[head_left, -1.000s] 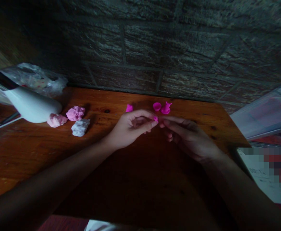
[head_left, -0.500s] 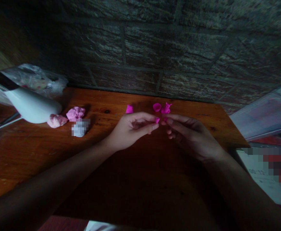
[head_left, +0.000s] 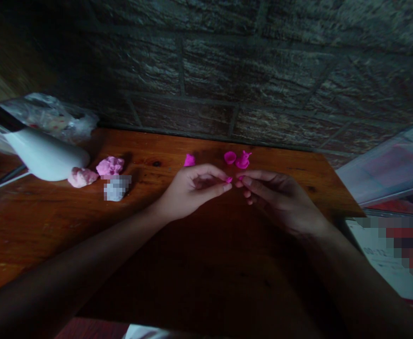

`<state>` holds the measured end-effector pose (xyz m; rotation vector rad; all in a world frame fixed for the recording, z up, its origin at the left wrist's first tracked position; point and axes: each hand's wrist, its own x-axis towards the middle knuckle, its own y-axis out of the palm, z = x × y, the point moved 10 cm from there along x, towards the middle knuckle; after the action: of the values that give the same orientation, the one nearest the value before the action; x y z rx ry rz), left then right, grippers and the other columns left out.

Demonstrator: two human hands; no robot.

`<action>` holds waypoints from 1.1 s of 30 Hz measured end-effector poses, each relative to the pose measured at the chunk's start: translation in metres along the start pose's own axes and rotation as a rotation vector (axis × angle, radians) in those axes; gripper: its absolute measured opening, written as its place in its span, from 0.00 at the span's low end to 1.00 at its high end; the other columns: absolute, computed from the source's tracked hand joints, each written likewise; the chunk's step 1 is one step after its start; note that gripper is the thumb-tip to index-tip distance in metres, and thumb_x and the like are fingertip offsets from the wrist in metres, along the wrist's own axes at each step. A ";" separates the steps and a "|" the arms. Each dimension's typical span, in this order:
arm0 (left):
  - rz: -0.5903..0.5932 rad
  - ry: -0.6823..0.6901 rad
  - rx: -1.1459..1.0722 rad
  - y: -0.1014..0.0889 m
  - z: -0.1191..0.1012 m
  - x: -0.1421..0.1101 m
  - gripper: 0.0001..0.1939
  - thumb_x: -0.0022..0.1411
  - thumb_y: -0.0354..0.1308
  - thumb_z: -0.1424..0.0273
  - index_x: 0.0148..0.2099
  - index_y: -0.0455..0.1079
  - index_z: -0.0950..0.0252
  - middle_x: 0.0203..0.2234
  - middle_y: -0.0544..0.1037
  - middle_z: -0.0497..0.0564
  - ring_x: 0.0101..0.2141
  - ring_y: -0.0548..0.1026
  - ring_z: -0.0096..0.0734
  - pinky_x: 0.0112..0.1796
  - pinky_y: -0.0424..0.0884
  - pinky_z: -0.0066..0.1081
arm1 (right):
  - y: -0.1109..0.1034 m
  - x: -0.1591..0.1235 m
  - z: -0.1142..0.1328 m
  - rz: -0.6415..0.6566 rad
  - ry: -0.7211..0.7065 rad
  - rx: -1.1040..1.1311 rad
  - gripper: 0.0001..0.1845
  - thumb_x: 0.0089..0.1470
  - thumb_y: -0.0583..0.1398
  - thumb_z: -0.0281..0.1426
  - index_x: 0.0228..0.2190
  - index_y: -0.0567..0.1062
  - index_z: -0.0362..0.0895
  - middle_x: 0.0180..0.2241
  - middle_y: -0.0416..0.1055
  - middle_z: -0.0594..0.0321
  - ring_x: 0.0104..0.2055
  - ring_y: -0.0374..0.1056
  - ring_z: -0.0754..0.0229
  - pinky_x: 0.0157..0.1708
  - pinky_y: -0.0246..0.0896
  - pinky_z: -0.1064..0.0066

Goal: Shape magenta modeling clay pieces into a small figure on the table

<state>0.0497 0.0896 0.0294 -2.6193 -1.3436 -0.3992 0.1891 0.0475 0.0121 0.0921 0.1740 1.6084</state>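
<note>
Between thumb and forefinger, my left hand (head_left: 195, 190) pinches a small bit of bright pink modelling clay (head_left: 229, 180). Close beside it my right hand (head_left: 280, 197) is closed on another tiny piece of the same pink clay (head_left: 241, 178). The fingertips are a short gap apart above the wooden table (head_left: 149, 273). Just beyond them lie a round pink clay piece (head_left: 230, 157) and a small shaped pink clay figure (head_left: 243, 160). A further pink clay piece (head_left: 190, 160) shows behind my left hand, its lower part hidden.
Left on the table are a pink clay lump (head_left: 110, 165), a paler pink lump (head_left: 82, 177) and a blurred greyish lump (head_left: 116, 189). A white bottle-shaped object (head_left: 51, 155) lies beside a clear plastic bag (head_left: 65, 120). A brick-patterned wall (head_left: 206, 70) borders the far edge.
My left hand's clay bit has dipped slightly, and its finger and thumb have drawn closer together. My right hand has shifted a little, uncovering more of the shaped clay figure.
</note>
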 end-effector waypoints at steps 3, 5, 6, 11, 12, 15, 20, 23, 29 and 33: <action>-0.007 -0.010 0.015 -0.001 0.002 0.000 0.09 0.57 0.71 0.69 0.39 0.77 0.67 0.36 0.85 0.53 0.36 0.82 0.30 0.42 0.79 0.31 | 0.003 0.000 0.002 0.008 -0.016 -0.052 0.14 0.50 0.73 0.43 0.34 0.84 0.47 0.34 0.80 0.62 0.30 0.70 0.66 0.28 0.67 0.74; -0.009 -0.005 0.024 -0.001 0.003 0.000 0.09 0.57 0.71 0.69 0.38 0.77 0.67 0.36 0.84 0.53 0.36 0.82 0.30 0.42 0.79 0.32 | 0.004 0.000 0.003 0.015 -0.029 -0.092 0.15 0.52 0.72 0.44 0.34 0.83 0.46 0.33 0.79 0.62 0.29 0.70 0.66 0.28 0.68 0.74; -0.009 0.001 0.025 -0.001 0.002 0.000 0.09 0.57 0.71 0.69 0.38 0.76 0.67 0.36 0.84 0.53 0.36 0.81 0.30 0.42 0.79 0.32 | 0.004 0.000 0.004 0.019 -0.036 -0.106 0.15 0.53 0.71 0.44 0.34 0.82 0.46 0.33 0.79 0.62 0.29 0.70 0.66 0.29 0.68 0.74; -0.002 0.011 0.010 0.000 0.002 -0.001 0.09 0.58 0.71 0.70 0.39 0.76 0.67 0.35 0.84 0.52 0.36 0.81 0.29 0.41 0.78 0.30 | 0.003 0.000 0.005 0.024 -0.061 -0.102 0.13 0.54 0.71 0.42 0.37 0.83 0.46 0.33 0.79 0.63 0.30 0.70 0.66 0.30 0.68 0.74; -0.002 0.010 0.010 0.000 0.002 0.000 0.09 0.58 0.71 0.70 0.39 0.76 0.67 0.35 0.83 0.51 0.35 0.81 0.29 0.41 0.78 0.30 | 0.002 0.000 0.005 0.022 -0.066 -0.101 0.13 0.54 0.71 0.41 0.37 0.83 0.46 0.33 0.79 0.63 0.30 0.70 0.66 0.30 0.68 0.74; -0.007 0.006 0.020 0.000 0.002 0.000 0.09 0.58 0.71 0.70 0.38 0.77 0.67 0.35 0.83 0.52 0.35 0.81 0.29 0.41 0.78 0.30 | 0.003 -0.001 0.007 0.025 -0.076 -0.126 0.12 0.54 0.71 0.42 0.34 0.82 0.46 0.32 0.78 0.63 0.30 0.70 0.65 0.30 0.68 0.73; -0.004 0.006 0.015 0.000 0.002 -0.001 0.09 0.58 0.71 0.69 0.38 0.76 0.67 0.35 0.83 0.52 0.36 0.81 0.31 0.40 0.78 0.30 | 0.006 -0.002 0.007 0.049 -0.069 -0.171 0.12 0.56 0.69 0.42 0.35 0.83 0.46 0.33 0.79 0.62 0.32 0.71 0.63 0.32 0.69 0.72; -0.002 0.004 0.041 0.001 0.001 -0.001 0.09 0.58 0.71 0.69 0.38 0.76 0.67 0.35 0.83 0.52 0.36 0.81 0.31 0.41 0.78 0.30 | 0.001 -0.002 0.008 0.001 -0.086 -0.150 0.12 0.54 0.71 0.41 0.37 0.84 0.48 0.35 0.81 0.62 0.34 0.73 0.62 0.33 0.69 0.71; -0.005 0.027 0.075 0.001 -0.004 -0.001 0.07 0.58 0.70 0.71 0.37 0.77 0.67 0.33 0.83 0.51 0.34 0.80 0.29 0.39 0.77 0.28 | -0.005 0.000 0.010 -0.037 -0.127 -0.083 0.09 0.51 0.72 0.37 0.37 0.86 0.52 0.37 0.82 0.64 0.34 0.74 0.63 0.33 0.69 0.72; -0.003 0.017 0.098 0.002 -0.004 -0.001 0.07 0.58 0.70 0.71 0.37 0.77 0.67 0.33 0.83 0.52 0.34 0.80 0.29 0.38 0.77 0.28 | -0.009 0.000 0.011 -0.071 -0.142 -0.085 0.09 0.50 0.73 0.36 0.37 0.86 0.52 0.36 0.82 0.64 0.32 0.72 0.64 0.32 0.69 0.71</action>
<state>0.0497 0.0867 0.0324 -2.5300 -1.3268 -0.3459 0.1994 0.0484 0.0211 0.1323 -0.0007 1.5298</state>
